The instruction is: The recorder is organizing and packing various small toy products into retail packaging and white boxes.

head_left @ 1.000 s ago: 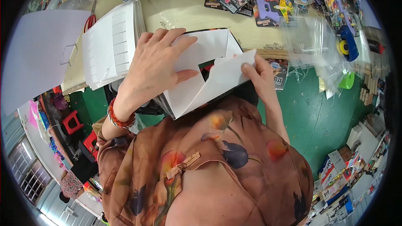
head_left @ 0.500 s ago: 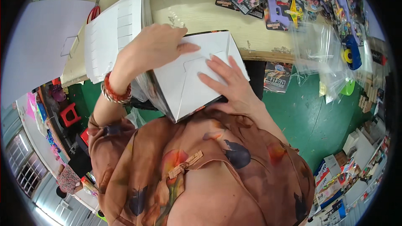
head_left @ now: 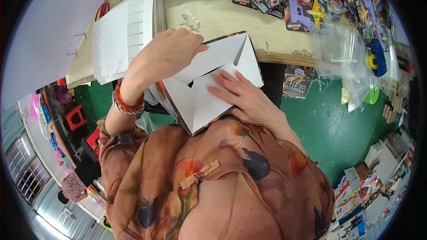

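Observation:
A cardboard box [head_left: 213,58] with white inner faces and dark printed outer edges rests against my body at the table's front edge. Its white flaps fold in toward the middle, leaving a dark gap between the far and near ones. At the far left side, my left hand [head_left: 175,49] is closed over the box's edge, fingers curled and thumb on the white face; part of its grip is hidden. My right hand [head_left: 244,95] lies on the near flap [head_left: 209,95] with its fingers outstretched and apart.
White slitted card sheets [head_left: 122,40] are stacked at the left, near red-handled scissors [head_left: 103,10]. Carded toys [head_left: 302,13] pile up at the back right. Clear plastic bags [head_left: 338,53] and a blue tape dispenser [head_left: 377,58] are at the right. Red stools [head_left: 75,118] stand on the green floor.
The box flaps, which lay almost flat together, have sunk inward and parted with a dark gap. My right hand has shifted slightly left and nearer on the flap.

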Demonstrator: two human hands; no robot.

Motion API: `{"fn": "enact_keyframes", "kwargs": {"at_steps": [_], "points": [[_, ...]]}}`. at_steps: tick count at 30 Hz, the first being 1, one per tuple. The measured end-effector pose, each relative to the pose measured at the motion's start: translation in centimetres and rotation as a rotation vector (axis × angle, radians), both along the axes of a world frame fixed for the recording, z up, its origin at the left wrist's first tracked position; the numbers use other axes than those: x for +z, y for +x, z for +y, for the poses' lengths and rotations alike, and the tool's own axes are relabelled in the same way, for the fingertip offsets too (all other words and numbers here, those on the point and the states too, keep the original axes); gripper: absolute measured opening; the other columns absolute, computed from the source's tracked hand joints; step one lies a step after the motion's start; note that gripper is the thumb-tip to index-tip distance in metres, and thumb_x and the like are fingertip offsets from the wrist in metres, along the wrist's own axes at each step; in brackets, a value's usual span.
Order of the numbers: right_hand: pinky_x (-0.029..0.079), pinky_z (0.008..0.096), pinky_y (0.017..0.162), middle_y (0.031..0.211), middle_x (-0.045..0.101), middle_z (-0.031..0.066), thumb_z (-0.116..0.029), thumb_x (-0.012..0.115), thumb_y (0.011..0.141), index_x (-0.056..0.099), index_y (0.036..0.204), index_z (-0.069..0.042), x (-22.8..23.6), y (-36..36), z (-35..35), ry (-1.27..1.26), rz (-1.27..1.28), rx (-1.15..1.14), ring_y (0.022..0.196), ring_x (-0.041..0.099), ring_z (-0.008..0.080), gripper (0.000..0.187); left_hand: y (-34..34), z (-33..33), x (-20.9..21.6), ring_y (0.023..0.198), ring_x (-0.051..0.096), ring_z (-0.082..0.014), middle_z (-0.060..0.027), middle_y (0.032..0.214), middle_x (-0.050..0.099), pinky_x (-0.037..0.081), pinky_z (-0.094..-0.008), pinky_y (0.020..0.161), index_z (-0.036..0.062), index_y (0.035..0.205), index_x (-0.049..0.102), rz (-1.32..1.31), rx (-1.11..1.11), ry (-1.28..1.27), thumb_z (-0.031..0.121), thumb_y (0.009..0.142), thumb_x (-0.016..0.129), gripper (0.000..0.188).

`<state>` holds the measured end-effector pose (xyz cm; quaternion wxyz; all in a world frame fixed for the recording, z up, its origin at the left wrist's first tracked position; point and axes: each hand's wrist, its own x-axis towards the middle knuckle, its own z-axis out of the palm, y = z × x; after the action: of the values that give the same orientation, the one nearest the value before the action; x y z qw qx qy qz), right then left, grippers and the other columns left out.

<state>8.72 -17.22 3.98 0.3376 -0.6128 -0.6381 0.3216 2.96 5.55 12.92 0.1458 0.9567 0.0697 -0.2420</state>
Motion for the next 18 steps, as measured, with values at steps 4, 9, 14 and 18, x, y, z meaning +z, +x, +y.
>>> {"fn": "enact_keyframes", "kwargs": {"at_steps": [4, 9, 14, 18], "points": [[0.023, 0.0495, 0.111, 0.144, 0.033, 0.0081, -0.001, 0.065, 0.065, 0.040, 0.136, -0.018, -0.8, -0.8, -0.3, 0.009, 0.004, 0.003, 0.134, 0.030, 0.0290, 0.077, -1.0, -0.6, 0.2, 0.069, 0.055, -0.0413, -0.0219, 0.067, 0.057, 0.043, -0.0455, 0.061, 0.0004, 0.090, 0.061, -0.011, 0.045, -0.030, 0.027, 0.093, 0.048, 0.030], [0.023, 0.0472, 0.111, 0.142, 0.034, 0.0088, -0.006, 0.069, 0.067, 0.038, 0.136, -0.019, -1.2, -1.2, -0.3, -0.004, -0.091, 0.068, 0.133, 0.031, 0.0275, 0.076, -3.4, -1.4, -0.4, 0.067, 0.055, -0.0412, -0.0216, 0.066, 0.056, 0.043, -0.0458, 0.060, -0.0008, 0.081, 0.059, -0.105, 0.144, -0.124, 0.023, 0.093, 0.048, 0.029], [0.026, 0.0477, 0.109, 0.138, 0.039, 0.0099, -0.007, 0.061, 0.074, 0.041, 0.133, -0.018, -1.5, -1.9, -0.5, 0.083, -0.194, 0.051, 0.130, 0.035, 0.0283, 0.063, -4.8, -2.5, -0.2, 0.069, 0.056, -0.0408, -0.0209, 0.068, 0.057, 0.044, -0.0461, 0.061, 0.0011, 0.087, 0.060, -0.082, 0.239, -0.098, 0.025, 0.094, 0.047, 0.028], [0.032, 0.0478, 0.106, 0.132, 0.044, 0.0089, -0.009, 0.052, 0.080, 0.050, 0.126, -0.018, -2.8, -2.5, -0.8, 0.350, -0.294, 0.049, 0.126, 0.041, 0.0269, 0.047, -6.2, -2.1, -0.2, 0.068, 0.056, -0.0403, -0.0202, 0.067, 0.057, 0.044, -0.0447, 0.060, 0.0019, 0.089, 0.059, -0.144, 0.302, -0.159, 0.025, 0.094, 0.047, 0.027]]}}
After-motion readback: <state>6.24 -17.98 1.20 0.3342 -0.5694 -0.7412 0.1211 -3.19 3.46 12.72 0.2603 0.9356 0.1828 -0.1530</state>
